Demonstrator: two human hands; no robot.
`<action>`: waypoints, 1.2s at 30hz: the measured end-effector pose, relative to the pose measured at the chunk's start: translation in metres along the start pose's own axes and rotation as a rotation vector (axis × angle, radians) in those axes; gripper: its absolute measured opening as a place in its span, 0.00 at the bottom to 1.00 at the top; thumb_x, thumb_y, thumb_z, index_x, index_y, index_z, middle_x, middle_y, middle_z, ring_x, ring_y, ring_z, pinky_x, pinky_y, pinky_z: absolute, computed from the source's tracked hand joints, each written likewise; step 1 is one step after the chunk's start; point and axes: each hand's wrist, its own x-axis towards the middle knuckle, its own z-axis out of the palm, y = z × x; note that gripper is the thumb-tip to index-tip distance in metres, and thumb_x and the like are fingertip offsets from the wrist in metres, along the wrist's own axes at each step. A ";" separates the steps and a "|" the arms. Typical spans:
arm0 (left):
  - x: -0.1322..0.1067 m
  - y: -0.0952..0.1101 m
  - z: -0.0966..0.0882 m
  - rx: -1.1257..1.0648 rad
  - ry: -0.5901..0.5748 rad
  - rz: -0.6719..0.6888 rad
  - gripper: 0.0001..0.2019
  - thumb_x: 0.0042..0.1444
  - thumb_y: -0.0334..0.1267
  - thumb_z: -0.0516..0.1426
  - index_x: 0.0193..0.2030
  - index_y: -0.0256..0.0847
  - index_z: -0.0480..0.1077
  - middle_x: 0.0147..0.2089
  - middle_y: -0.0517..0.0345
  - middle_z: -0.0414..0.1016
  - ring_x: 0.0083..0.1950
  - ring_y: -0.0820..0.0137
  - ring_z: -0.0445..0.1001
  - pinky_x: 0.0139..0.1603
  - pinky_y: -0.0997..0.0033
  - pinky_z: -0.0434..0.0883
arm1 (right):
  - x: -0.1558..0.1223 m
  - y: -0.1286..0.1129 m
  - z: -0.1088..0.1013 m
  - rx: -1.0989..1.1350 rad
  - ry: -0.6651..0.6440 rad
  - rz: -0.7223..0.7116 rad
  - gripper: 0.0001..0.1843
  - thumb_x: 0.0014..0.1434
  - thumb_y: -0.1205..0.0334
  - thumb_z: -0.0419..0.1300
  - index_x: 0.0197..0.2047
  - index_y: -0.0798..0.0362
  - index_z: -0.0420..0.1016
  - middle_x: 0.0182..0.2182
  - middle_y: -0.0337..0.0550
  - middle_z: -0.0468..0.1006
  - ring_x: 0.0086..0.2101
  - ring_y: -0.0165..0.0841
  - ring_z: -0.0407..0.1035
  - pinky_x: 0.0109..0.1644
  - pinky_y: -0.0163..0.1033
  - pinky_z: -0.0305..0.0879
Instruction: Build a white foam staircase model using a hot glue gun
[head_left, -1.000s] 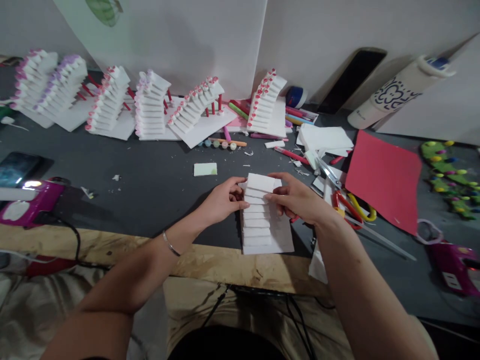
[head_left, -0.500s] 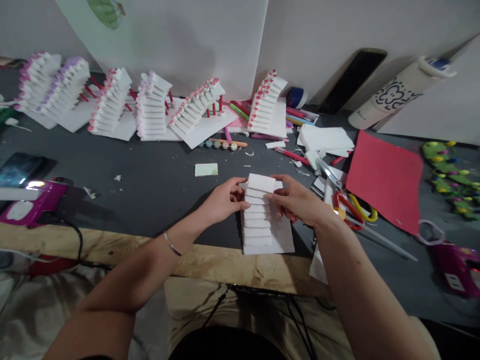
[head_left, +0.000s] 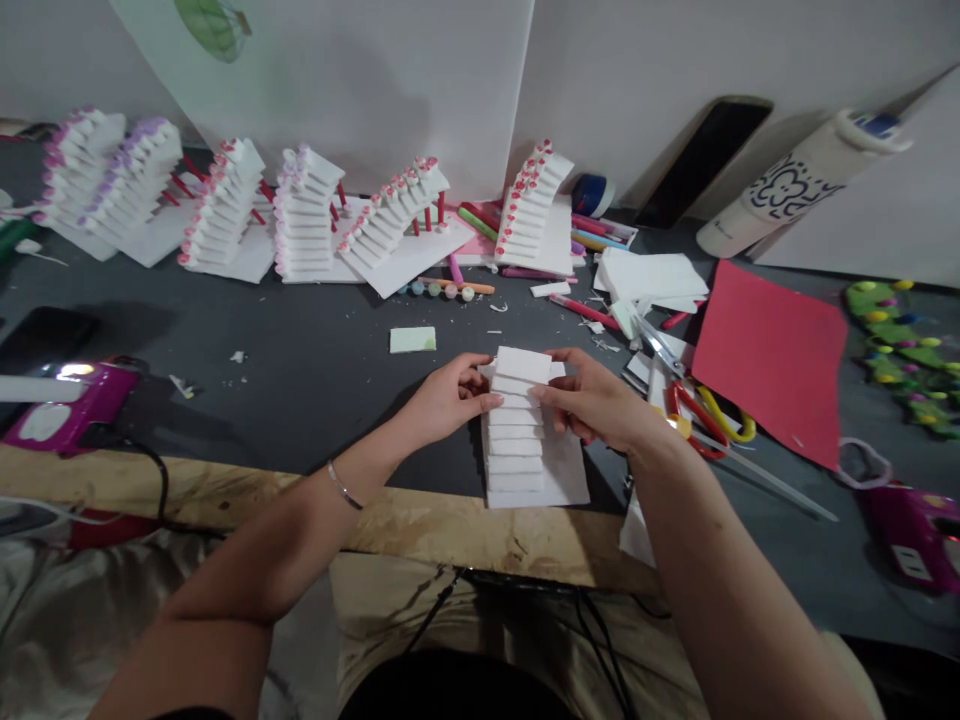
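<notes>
Head view, from my remote seat: I see the left hand [head_left: 450, 400] gripping the left edge of a stack of white foam steps [head_left: 514, 430], which sits on a white foam board [head_left: 570, 475] on the dark tabletop [head_left: 300, 410]. The right hand [head_left: 596, 400] grips its right edge, near red-handled scissors [head_left: 694, 415].

Behind the dark grey tabletop [head_left: 300, 420], white boards [head_left: 375, 90] propped upright against a pale wall [head_left: 45, 60]. Along its near side, a raw plywood edge [head_left: 480, 535]; below that, crumpled beige cloth [head_left: 67, 610]. Soft, dim indoor light, faint shadows across the boards.
</notes>
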 end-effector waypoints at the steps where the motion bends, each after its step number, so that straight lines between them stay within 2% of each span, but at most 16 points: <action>1: 0.000 0.001 0.000 0.009 0.001 -0.003 0.26 0.52 0.39 0.64 0.57 0.35 0.66 0.40 0.52 0.75 0.39 0.69 0.74 0.42 0.65 0.72 | 0.000 0.000 0.000 0.006 -0.001 -0.006 0.31 0.56 0.53 0.66 0.58 0.51 0.60 0.18 0.27 0.71 0.11 0.23 0.55 0.11 0.28 0.48; 9: 0.001 0.000 -0.001 0.066 0.049 0.042 0.21 0.57 0.41 0.61 0.55 0.35 0.66 0.43 0.49 0.76 0.40 0.67 0.75 0.44 0.62 0.73 | 0.000 0.002 0.003 0.019 -0.003 -0.011 0.29 0.57 0.52 0.65 0.57 0.52 0.62 0.16 0.28 0.71 0.11 0.24 0.56 0.11 0.28 0.47; 14: 0.001 0.001 -0.002 0.022 0.052 0.033 0.18 0.59 0.41 0.58 0.54 0.35 0.66 0.42 0.49 0.75 0.38 0.69 0.75 0.36 0.69 0.72 | -0.001 0.002 0.003 -0.010 0.018 0.008 0.27 0.60 0.48 0.63 0.57 0.51 0.63 0.15 0.28 0.70 0.09 0.23 0.54 0.11 0.28 0.47; 20: 0.000 0.003 -0.004 0.034 0.096 0.060 0.15 0.61 0.40 0.56 0.53 0.36 0.67 0.43 0.50 0.74 0.32 0.74 0.71 0.31 0.73 0.71 | -0.007 -0.002 0.007 0.039 0.100 0.011 0.21 0.62 0.54 0.60 0.56 0.51 0.64 0.18 0.30 0.72 0.11 0.23 0.57 0.12 0.29 0.49; 23: 0.000 0.007 -0.006 0.113 0.220 0.107 0.13 0.61 0.38 0.56 0.51 0.36 0.68 0.42 0.51 0.73 0.34 0.73 0.72 0.34 0.72 0.71 | -0.010 -0.004 0.009 0.053 0.138 0.040 0.21 0.61 0.55 0.61 0.55 0.52 0.65 0.22 0.33 0.74 0.13 0.23 0.60 0.13 0.29 0.50; 25: -0.005 0.017 -0.006 0.203 0.333 0.190 0.10 0.62 0.36 0.55 0.49 0.36 0.69 0.41 0.52 0.73 0.37 0.72 0.73 0.37 0.71 0.71 | -0.011 -0.003 0.010 0.062 0.146 0.041 0.19 0.62 0.56 0.61 0.54 0.51 0.65 0.25 0.35 0.76 0.14 0.23 0.62 0.13 0.29 0.51; 27: -0.015 0.030 -0.003 0.321 0.367 0.301 0.08 0.64 0.36 0.54 0.47 0.37 0.70 0.41 0.52 0.73 0.39 0.71 0.73 0.40 0.70 0.71 | -0.011 0.001 0.010 0.083 0.144 0.015 0.18 0.62 0.57 0.61 0.53 0.51 0.66 0.28 0.36 0.78 0.15 0.23 0.63 0.13 0.29 0.52; 28: -0.023 0.037 0.001 0.396 0.331 0.359 0.08 0.65 0.35 0.54 0.46 0.38 0.71 0.41 0.52 0.74 0.40 0.70 0.73 0.40 0.70 0.72 | -0.011 0.003 0.009 0.096 0.139 -0.003 0.18 0.61 0.57 0.61 0.53 0.51 0.66 0.29 0.37 0.78 0.16 0.23 0.64 0.14 0.29 0.52; 30: -0.043 0.048 0.013 0.571 0.168 0.481 0.07 0.66 0.36 0.54 0.45 0.39 0.71 0.42 0.52 0.75 0.43 0.68 0.73 0.45 0.66 0.73 | -0.010 0.009 0.009 0.123 0.130 -0.040 0.19 0.60 0.55 0.62 0.52 0.51 0.65 0.29 0.36 0.78 0.16 0.24 0.64 0.14 0.29 0.53; 31: -0.054 0.050 0.020 0.673 0.070 0.544 0.08 0.66 0.37 0.53 0.45 0.39 0.71 0.42 0.51 0.76 0.45 0.65 0.73 0.47 0.63 0.73 | -0.009 0.011 0.009 0.134 0.127 -0.055 0.20 0.59 0.53 0.62 0.53 0.50 0.65 0.29 0.36 0.78 0.16 0.24 0.64 0.14 0.29 0.53; 33: -0.076 0.047 0.035 0.859 -0.096 0.587 0.09 0.67 0.36 0.51 0.46 0.37 0.72 0.44 0.48 0.76 0.47 0.62 0.74 0.46 0.61 0.75 | -0.008 0.015 0.010 0.158 0.121 -0.085 0.22 0.59 0.52 0.62 0.53 0.50 0.65 0.29 0.36 0.78 0.16 0.24 0.64 0.15 0.29 0.54; 36: -0.101 0.026 0.053 1.056 -0.142 0.580 0.12 0.66 0.33 0.52 0.53 0.34 0.69 0.49 0.44 0.76 0.51 0.59 0.75 0.48 0.58 0.76 | -0.008 0.017 0.013 0.191 0.113 -0.102 0.21 0.59 0.51 0.62 0.52 0.49 0.65 0.31 0.37 0.78 0.17 0.24 0.65 0.15 0.29 0.54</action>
